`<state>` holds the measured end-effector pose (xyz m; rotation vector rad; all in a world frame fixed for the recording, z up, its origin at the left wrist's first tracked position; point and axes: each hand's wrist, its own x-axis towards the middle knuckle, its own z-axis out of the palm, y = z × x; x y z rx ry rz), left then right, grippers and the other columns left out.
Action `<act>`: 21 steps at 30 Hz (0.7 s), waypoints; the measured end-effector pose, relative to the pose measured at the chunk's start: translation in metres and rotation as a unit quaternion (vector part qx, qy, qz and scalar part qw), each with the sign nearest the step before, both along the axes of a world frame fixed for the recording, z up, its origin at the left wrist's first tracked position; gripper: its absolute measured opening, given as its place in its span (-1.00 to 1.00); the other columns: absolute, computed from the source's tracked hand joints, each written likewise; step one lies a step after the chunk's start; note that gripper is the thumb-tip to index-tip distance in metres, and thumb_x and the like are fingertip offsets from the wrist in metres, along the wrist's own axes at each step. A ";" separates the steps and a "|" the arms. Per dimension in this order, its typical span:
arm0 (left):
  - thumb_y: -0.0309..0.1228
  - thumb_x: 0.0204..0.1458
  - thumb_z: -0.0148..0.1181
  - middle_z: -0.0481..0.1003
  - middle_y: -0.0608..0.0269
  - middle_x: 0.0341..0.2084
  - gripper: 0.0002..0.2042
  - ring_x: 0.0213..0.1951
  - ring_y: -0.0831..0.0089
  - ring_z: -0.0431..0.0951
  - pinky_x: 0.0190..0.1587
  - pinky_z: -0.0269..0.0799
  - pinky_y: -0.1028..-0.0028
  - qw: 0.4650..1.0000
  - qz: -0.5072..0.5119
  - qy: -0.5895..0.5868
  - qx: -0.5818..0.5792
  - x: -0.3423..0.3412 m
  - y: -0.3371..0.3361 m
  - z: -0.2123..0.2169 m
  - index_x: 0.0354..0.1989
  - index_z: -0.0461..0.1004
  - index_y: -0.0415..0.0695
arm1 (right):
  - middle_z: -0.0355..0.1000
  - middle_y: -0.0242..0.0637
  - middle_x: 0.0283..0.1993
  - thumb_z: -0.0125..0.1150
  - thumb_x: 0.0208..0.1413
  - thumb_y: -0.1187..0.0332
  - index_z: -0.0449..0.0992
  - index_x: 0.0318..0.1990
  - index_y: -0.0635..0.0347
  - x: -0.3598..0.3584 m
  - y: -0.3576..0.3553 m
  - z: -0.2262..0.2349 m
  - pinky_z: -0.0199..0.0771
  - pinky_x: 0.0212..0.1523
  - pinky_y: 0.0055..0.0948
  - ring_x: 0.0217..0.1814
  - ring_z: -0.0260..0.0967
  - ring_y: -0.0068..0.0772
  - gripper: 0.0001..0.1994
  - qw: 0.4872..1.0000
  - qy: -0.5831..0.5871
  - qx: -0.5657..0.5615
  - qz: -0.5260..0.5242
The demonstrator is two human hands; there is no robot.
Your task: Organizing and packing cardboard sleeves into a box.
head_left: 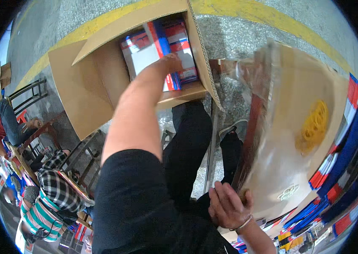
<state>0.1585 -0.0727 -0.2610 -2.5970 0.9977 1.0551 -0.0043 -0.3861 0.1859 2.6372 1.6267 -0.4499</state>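
My left hand (171, 63) reaches into an open cardboard box (111, 72), its fingers closed on a flat red, white and blue packet (158, 38). Motion blurs the fingertips a little. Beneath and beside that packet, more packets (180, 31) in the same colours lie in the box. My right hand (229, 206), with a bracelet at its wrist, is low at the near edge of the work table (272, 178). Its fingers are loosely bent, the thumb stands apart, and nothing shows in it.
Yellow rubber bands (316, 122) lie piled on the table, with a few pale bands (288, 192) nearer me. Stacks of red, white and blue packets (344, 144) line the right side. At the left, people (58, 186) sit near metal frames. A yellow stripe (246, 8) crosses the speckled floor.
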 end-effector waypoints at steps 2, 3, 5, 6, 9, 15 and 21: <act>-0.28 -0.10 0.22 0.42 0.37 -0.68 -0.87 -0.44 0.30 0.56 -0.17 0.47 0.24 0.979 -0.100 -0.137 -0.116 -0.023 0.064 0.039 -0.63 0.55 0.05 | 0.53 -0.28 0.07 0.02 0.14 0.16 0.59 -0.08 0.06 -0.005 0.003 0.001 -0.25 0.42 0.10 0.34 0.27 -0.40 -0.68 0.998 0.015 0.061 -0.016; -0.28 -0.10 0.22 0.42 0.37 -0.68 -0.87 -0.44 0.30 0.56 -0.17 0.47 0.24 0.979 -0.107 -0.141 -0.105 -0.031 0.079 0.055 -0.63 0.55 0.05 | 0.53 -0.28 0.07 0.02 0.14 0.16 0.59 -0.08 0.06 -0.007 0.002 0.000 -0.25 0.42 0.10 0.34 0.27 -0.40 -0.68 0.997 0.010 0.073 -0.021; -0.30 -0.12 0.20 0.51 0.37 -0.50 -0.93 -0.24 0.31 0.57 -0.10 0.44 0.22 0.972 -0.155 -0.161 -0.073 -0.051 0.085 0.088 -0.51 0.61 0.10 | 0.51 -0.25 0.09 0.07 0.11 0.16 0.58 -0.07 0.11 -0.010 -0.001 -0.003 -0.18 0.41 0.13 0.37 0.24 -0.38 -0.67 0.993 0.049 0.092 -0.056; -0.32 -0.10 0.17 0.51 0.37 -0.42 -0.91 -0.16 0.31 0.54 -0.05 0.41 0.24 0.970 -0.163 -0.152 -0.098 -0.058 0.081 0.110 -0.46 0.61 0.13 | 0.49 -0.22 0.10 0.14 0.06 0.22 0.58 -0.12 0.14 -0.010 -0.002 -0.005 -0.09 0.38 0.13 0.38 0.21 -0.35 -0.71 0.992 0.049 0.099 -0.068; -0.36 -0.03 0.08 0.48 0.38 -0.25 -0.86 0.00 0.34 0.44 0.10 0.31 0.26 0.980 -0.140 -0.104 -0.095 -0.080 0.098 0.153 -0.36 0.57 0.18 | 0.47 -0.21 0.08 0.17 -0.01 0.28 0.56 -0.19 0.18 -0.009 0.000 -0.006 -0.04 0.37 0.12 0.39 0.20 -0.31 -0.75 0.985 0.069 0.125 -0.097; -0.37 0.00 0.09 0.49 0.45 -0.22 -0.81 0.05 0.38 0.43 0.28 0.16 0.18 0.982 -0.117 -0.145 -0.039 -0.082 0.072 0.159 -0.27 0.56 0.25 | 0.49 -0.30 -0.09 0.21 -0.11 0.43 0.58 -0.27 0.14 -0.007 0.005 -0.003 -0.07 0.42 0.10 0.29 0.29 -0.23 -0.81 0.975 0.045 0.178 -0.122; -0.39 0.10 -0.03 0.50 0.39 -0.21 -0.70 0.06 0.29 0.49 0.35 0.09 0.18 0.979 -0.181 -0.014 0.093 -0.055 0.047 0.132 -0.14 0.57 0.35 | 0.47 -0.28 -0.13 0.20 -0.06 0.37 0.53 -0.29 0.16 -0.010 0.003 -0.003 -0.08 0.46 0.06 0.36 0.22 -0.27 -0.84 0.974 0.040 0.186 -0.120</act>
